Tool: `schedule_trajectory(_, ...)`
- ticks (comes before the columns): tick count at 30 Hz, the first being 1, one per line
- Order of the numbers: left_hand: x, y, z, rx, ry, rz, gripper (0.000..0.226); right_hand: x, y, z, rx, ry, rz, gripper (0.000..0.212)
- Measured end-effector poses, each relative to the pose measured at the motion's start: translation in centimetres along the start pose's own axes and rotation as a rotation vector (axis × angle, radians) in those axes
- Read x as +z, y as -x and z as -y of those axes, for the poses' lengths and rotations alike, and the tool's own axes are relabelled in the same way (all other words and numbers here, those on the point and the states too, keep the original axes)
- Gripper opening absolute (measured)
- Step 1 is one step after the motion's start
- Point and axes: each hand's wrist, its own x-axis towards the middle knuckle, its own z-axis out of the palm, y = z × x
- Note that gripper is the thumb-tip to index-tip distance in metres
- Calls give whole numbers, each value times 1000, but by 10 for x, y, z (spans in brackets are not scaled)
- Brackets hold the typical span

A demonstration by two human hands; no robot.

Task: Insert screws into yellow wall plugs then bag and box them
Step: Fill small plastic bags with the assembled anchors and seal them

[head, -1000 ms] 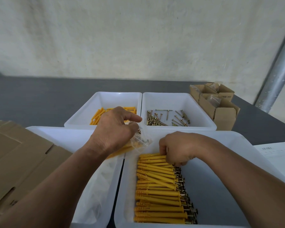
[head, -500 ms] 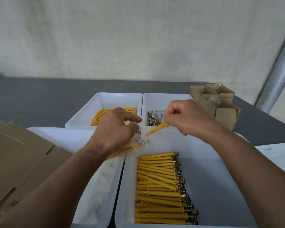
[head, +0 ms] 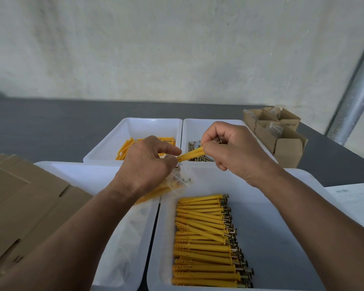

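Note:
My left hand (head: 147, 166) pinches the mouth of a small clear plastic bag (head: 172, 183) that holds several yellow plugs with screws. My right hand (head: 229, 150) grips one assembled yellow plug (head: 190, 154), its tip touching the bag's mouth by my left fingers. Below, a white tray (head: 282, 238) holds a neat row of assembled plugs with screws (head: 206, 242). At the back, one white bin holds loose yellow plugs (head: 126, 149) and the other holds loose screws (head: 194, 144).
Flattened cardboard boxes (head: 19, 206) lie at the left. Open cardboard boxes (head: 282, 135) with bags stand at the back right. A paper sheet (head: 355, 204) lies at the right edge. The near left white tray (head: 82, 175) holds clear bags. A metal pole (head: 357, 95) rises at right.
My right hand lifted one assembled plug out of the near tray and carried it up and left to the bag's mouth. My left hand kept holding the bag in place.

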Motion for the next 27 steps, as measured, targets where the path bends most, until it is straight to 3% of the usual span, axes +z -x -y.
schedule_trajectory(14, 1, -1, 3, 61, -70, 10, 27, 27, 3, -8, 62, 142, 145, 6)
schedule_trajectory(20, 1, -1, 2, 81, -88, 3, 26, 25, 5, -2, 171, 0, 220, 29)
schedule_trajectory(27, 1, -1, 3, 72, -87, 7, 28, 30, 5, -4, 55, 81, 151, 11)
